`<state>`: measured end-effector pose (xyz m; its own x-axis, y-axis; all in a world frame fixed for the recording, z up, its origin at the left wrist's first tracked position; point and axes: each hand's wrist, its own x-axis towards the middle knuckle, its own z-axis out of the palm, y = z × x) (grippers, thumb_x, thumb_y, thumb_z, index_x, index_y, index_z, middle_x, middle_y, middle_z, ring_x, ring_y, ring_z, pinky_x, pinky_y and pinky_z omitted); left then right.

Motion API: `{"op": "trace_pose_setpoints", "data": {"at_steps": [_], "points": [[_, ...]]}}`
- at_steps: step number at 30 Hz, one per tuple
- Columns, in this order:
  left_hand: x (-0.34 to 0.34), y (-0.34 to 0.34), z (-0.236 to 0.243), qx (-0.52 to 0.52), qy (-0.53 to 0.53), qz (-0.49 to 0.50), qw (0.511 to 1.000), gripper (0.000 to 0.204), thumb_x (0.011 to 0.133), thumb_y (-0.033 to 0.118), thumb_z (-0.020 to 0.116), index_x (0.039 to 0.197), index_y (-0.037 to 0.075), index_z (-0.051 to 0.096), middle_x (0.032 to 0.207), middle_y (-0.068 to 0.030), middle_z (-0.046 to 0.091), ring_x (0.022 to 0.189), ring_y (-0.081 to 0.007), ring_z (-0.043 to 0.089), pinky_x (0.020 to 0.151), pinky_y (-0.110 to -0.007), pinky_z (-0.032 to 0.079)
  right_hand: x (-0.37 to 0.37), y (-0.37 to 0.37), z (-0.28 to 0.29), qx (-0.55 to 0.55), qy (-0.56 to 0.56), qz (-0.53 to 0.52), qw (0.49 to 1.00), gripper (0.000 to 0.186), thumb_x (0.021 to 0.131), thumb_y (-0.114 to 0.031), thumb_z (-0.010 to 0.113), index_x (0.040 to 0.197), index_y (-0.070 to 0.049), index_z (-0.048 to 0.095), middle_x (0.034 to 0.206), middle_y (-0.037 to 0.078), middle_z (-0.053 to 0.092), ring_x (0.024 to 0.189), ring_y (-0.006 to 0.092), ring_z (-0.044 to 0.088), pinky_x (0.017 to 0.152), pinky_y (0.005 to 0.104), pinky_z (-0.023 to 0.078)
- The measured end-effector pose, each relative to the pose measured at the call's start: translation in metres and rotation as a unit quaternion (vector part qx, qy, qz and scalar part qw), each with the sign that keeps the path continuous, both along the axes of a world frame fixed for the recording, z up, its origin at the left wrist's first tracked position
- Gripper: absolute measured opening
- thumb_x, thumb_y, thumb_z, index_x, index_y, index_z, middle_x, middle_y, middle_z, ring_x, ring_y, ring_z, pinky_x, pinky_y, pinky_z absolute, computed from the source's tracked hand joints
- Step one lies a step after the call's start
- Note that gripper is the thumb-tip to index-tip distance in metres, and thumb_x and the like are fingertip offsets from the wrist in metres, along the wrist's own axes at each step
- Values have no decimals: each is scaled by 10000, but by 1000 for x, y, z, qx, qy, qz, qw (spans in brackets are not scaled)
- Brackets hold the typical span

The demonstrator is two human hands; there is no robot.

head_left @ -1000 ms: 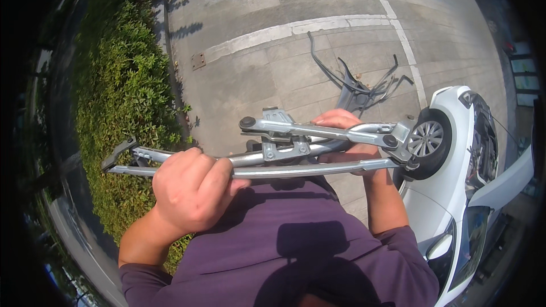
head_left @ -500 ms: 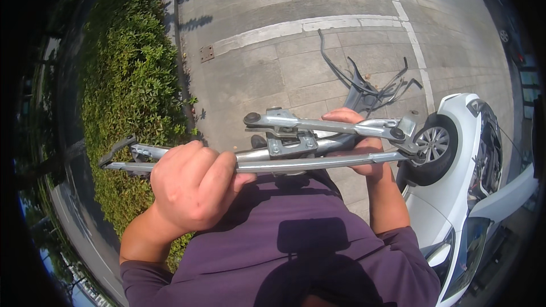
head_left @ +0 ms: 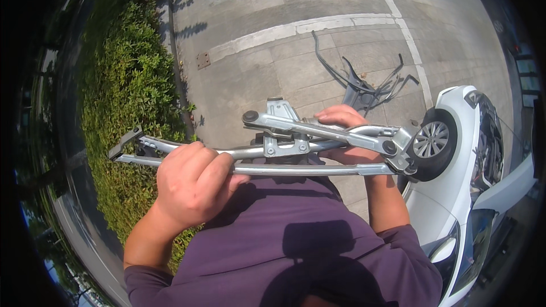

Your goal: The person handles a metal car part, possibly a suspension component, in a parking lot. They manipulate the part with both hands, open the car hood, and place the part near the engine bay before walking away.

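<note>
A silvery wiper linkage (head_left: 307,169), made of metal rods, a tube and a bracket plate, spans the view in front of my purple shirt. My left hand (head_left: 193,185) is closed round its rods left of the middle, knuckles up. Toward the other end, my right hand (head_left: 341,118) grips the tube from behind, its fingers partly hidden by an upper rod. Dark round joints cap the rod ends. Below the bracket plate (head_left: 285,146) sits a dark part, mostly hidden by the rods.
On the paving ahead lie a dark plastic cowl panel and thin wiper arms (head_left: 364,88). To the right stands a white car (head_left: 438,204) with its engine bay exposed and its front wheel (head_left: 431,139) close by. A green hedge (head_left: 133,96) runs along the left.
The wiper linkage has tilted, its left end shifting right and its right end dropping slightly, so more of the bracket plate shows. Both hands keep their hold.
</note>
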<state>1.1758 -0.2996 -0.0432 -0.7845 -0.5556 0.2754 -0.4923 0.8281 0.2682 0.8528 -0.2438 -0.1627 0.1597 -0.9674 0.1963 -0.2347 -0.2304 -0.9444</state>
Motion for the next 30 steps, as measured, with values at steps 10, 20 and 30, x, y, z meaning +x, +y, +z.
{"op": "trace_pose_setpoints", "data": {"at_steps": [10,20,30], "points": [[4,0,-24,50,-5,-27,998,317,858,254,805,954,-2,645,831,-140,625,710,-339,602,649,-441,488,-6,16,19,-40,73,-41,996,557,715,-182,940,1209,-74,708,1243,146,690,1160,318,670,994,431,548],[-9,-5,-31,62,10,-22,998,322,778,191,840,960,7,648,828,-123,611,722,-327,595,660,-433,481,-11,28,7,-35,54,-65,996,580,711,-171,943,1224,-65,696,1235,155,681,1156,319,670,977,424,561],[-3,-27,-74,73,8,-17,997,329,830,179,802,1052,-13,654,980,-160,661,919,-376,634,839,-467,513,-16,25,5,-87,183,-92,975,557,738,-229,860,1253,-81,706,1251,185,660,1122,391,678,947,435,569]]}}
